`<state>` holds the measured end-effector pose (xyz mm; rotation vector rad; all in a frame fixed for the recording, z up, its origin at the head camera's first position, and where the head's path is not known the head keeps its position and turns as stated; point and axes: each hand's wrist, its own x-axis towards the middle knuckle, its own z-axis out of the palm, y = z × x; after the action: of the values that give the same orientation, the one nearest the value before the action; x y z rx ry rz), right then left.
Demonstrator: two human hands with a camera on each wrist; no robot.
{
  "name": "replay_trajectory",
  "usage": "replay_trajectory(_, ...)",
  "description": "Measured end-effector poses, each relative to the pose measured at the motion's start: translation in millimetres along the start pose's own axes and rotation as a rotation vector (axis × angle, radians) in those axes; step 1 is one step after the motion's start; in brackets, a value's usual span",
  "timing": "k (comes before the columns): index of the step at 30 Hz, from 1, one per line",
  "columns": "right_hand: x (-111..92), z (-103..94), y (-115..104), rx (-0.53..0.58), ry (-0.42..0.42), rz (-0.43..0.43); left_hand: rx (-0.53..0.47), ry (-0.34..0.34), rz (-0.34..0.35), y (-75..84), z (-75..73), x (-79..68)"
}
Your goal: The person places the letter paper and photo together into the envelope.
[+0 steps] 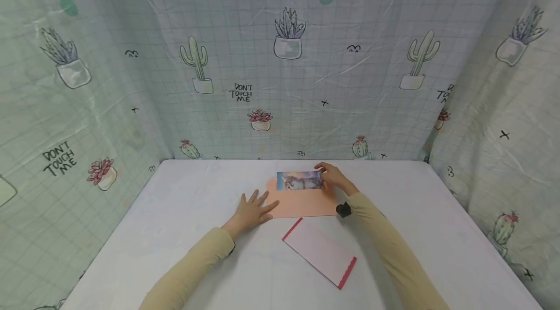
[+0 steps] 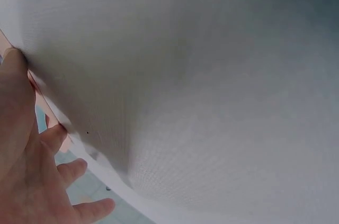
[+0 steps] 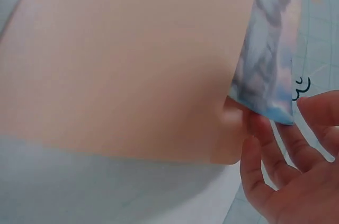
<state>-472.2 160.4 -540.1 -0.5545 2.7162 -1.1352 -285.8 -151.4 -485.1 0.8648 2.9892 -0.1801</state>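
A cat picture (image 1: 300, 180), a narrow rectangle with blue and pink edging, overlaps the far part of an orange sheet (image 1: 302, 203) on the table. At its right end is my right hand (image 1: 333, 177); in the right wrist view, bent fingers (image 3: 296, 150) meet the picture's corner, some passing behind it. My left hand (image 1: 250, 213) rests with fingers spread at the sheet's left edge. In the left wrist view its thumb (image 2: 15, 65) touches that edge. Closer to me lies a pale pink paper piece (image 1: 321, 251) with red zigzag strips on its two short ends.
The white table (image 1: 201, 183) is enclosed by a curtain (image 1: 262, 67) printed with cacti at the back and sides. A dark wrist device (image 1: 343, 209) sits below the right wrist, close to the orange sheet's near right corner.
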Motion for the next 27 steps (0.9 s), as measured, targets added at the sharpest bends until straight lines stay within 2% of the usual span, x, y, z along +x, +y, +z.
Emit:
replay_trajectory(2, -1, -0.9, -9, 0.009, -0.021, 0.047, -0.002, 0.002, 0.003, 0.6, -0.1, 0.0)
replay_trajectory(3, -1, -0.9, -9, 0.021, -0.002, -0.005, -0.002, -0.001, 0.003, 0.9, -0.4, 0.3)
replay_trajectory(4, -5, -2.8, -18, 0.023, -0.012, 0.003, 0.000, -0.002, 0.004, 1.1, -0.6, 0.3)
replay_trajectory(5, -3, -1.9, -16, 0.004, -0.008, -0.037, 0.000, -0.004, 0.004, 1.4, -1.2, 0.1)
replay_trajectory(7, 4, 3.0, -11, -0.090, -0.011, -0.038, -0.003, -0.007, 0.004, 1.6, -1.7, -0.1)
replay_trajectory(9, -12, 0.6, -41, -0.212, -0.005, -0.048, -0.001, -0.010, 0.003, 1.5, -1.8, 0.0)
replay_trajectory(12, -37, 1.0, -88, -0.428, -0.012, 0.003, -0.001, -0.003, 0.002, 1.4, -1.2, 0.2)
replay_trajectory(15, -49, 7.6, -106, -0.571, 0.024, -0.064, -0.003, 0.001, 0.000, 1.0, -0.3, 0.6)
replay_trajectory(19, -54, 17.0, -116, -0.688, 0.043, -0.110, -0.015, 0.000, 0.000, 1.0, 0.6, 1.0)
replay_trajectory(27, -53, 31.0, -122, -0.742, 0.035, -0.120, -0.024, -0.015, -0.011, 2.5, -3.1, -0.1)
